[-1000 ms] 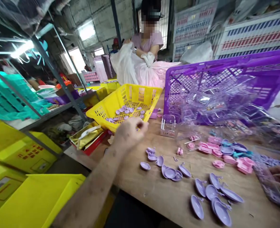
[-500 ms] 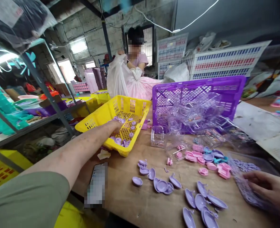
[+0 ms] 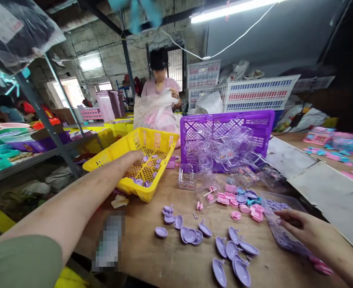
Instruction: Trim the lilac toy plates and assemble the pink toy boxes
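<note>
Head: left hand (image 3: 136, 157) now inside yellow basket (image 3: 148, 193) (earlier near rim).

Small rounded purple pieces (image 3: 139, 182) lie scattered over the latticed floor of a yellow plastic basket (image 3: 149, 194), open side up on the counter (image 3: 170, 256); farther right, a clear plastic tray (image 3: 276, 230) holds heaped purple parts (image 3: 276, 205), too small to make out

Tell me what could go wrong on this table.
The left hand reaches into the yellow basket, its forearm across the rim, so it might nudge the basket. Purple dishes lie loose on the table; a careless sweep could scatter them. Clear packaging heaped against the purple crate might slide onto the pink pieces.
</note>
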A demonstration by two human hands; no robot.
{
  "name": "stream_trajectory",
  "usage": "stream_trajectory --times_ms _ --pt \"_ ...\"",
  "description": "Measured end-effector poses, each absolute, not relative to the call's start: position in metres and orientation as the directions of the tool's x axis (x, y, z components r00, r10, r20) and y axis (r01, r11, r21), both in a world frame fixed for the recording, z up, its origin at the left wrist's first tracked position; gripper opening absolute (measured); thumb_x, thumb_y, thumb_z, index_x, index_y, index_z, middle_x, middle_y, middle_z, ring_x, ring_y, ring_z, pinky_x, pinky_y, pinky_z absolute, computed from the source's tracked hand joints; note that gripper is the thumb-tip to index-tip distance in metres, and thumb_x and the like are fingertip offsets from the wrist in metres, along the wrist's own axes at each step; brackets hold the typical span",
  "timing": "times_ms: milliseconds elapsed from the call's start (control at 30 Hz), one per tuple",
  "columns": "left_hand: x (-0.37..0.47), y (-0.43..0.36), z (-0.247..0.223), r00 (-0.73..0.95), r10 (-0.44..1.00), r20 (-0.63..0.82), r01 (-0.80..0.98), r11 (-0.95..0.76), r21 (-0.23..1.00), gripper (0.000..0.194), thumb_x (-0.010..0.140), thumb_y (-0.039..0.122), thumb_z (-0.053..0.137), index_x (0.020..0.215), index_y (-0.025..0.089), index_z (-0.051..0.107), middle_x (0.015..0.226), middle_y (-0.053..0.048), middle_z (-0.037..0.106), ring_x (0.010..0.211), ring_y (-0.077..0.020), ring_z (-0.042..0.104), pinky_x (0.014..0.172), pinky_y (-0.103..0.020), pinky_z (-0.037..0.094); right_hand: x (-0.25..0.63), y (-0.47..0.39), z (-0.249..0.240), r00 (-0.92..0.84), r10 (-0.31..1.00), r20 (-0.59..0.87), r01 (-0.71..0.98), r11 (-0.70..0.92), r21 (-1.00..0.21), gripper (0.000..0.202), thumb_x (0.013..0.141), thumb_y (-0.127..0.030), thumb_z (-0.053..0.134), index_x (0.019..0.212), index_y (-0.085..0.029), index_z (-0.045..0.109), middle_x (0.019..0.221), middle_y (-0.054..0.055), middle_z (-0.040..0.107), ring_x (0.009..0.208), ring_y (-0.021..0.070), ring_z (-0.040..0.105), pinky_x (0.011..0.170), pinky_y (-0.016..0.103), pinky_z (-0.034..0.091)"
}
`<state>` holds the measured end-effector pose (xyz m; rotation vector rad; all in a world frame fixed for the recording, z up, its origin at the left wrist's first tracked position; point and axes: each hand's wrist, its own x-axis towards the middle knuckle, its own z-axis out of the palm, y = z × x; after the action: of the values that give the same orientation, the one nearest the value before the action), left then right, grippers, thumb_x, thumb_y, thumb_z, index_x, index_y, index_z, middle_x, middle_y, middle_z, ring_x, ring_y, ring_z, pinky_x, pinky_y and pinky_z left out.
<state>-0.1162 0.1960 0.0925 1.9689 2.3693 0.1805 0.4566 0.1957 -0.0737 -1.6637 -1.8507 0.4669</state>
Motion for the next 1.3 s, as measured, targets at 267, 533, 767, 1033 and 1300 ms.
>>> stream_trajectory --times_ms 267,533,767,1033,1300 --pt "-0.060 0.104 0.121 -0.014 0.954 0.301 0.766 -0.183 0.616 0.049 0.094 0.039 0.078 0.137 0.016 0.071 0.133 -0.012 0.079 0.115 -0.0245 0.078 0.100 -0.032 0.063 0.408 0.125 -0.034 0.069 0.941 0.330 0.462 0.263 -0.847 0.052 0.077 -0.072 0.082 0.096 -0.024 0.082 0.089 0.012 0.082 0.080 0.0305 0.078 0.068 0.038 0.063" --pt "0.073 -0.012 -0.030 0.105 0.975 0.196 -0.111 -0.185 0.977 0.036 0.097 0.037 0.086 0.130 0.024 0.075 0.127 -0.010 0.079 0.112 -0.0210 0.077 0.101 -0.030 0.062 0.325 0.030 -0.029 -0.069 0.974 0.217 0.032 0.220 -0.975 0.043 0.085 -0.059 0.094 0.104 -0.021 0.086 0.084 0.008 0.083 0.065 0.0216 0.079 0.063 0.030 0.070" --pt "0.087 -0.035 -0.039 0.189 0.958 0.217 -0.463 -0.108 0.880 0.032 0.094 0.027 0.091 0.124 0.027 0.081 0.125 -0.006 0.081 0.111 -0.0173 0.078 0.096 -0.023 0.062 0.301 -0.020 -0.024 -0.158 0.975 0.158 -0.129 0.138 -0.982 0.027 0.083 -0.040 0.100 0.100 -0.023 0.087 0.098 0.009 0.087 0.089 0.0267 0.087 0.081 0.030 0.074" --pt "0.089 -0.054 -0.033 0.306 0.947 0.095 -0.501 0.076 0.862 0.037 0.103 0.039 0.080 0.140 0.035 0.078 0.128 -0.006 0.079 0.103 -0.0189 0.080 0.098 -0.030 0.064 0.296 -0.035 -0.002 -0.037 0.917 0.398 0.060 0.400 -0.915 0.011 0.089 -0.024 0.093 0.098 -0.029 0.088 0.095 0.003 0.086 0.085 0.0211 0.086 0.079 0.024 0.072" --pt "0.091 -0.072 -0.021 0.315 0.949 -0.022 -0.393 0.152 0.907 0.043 0.100 0.055 0.080 0.133 0.027 0.081 0.092 -0.005 0.084 0.087 -0.0155 0.079 0.088 -0.021 0.060 0.296 -0.045 -0.001 -0.116 0.868 0.483 0.197 0.497 -0.845 0.030 0.094 -0.011 0.082 0.106 -0.037 0.089 0.105 -0.002 0.087 0.096 0.0175 0.085 0.089 0.024 0.070"
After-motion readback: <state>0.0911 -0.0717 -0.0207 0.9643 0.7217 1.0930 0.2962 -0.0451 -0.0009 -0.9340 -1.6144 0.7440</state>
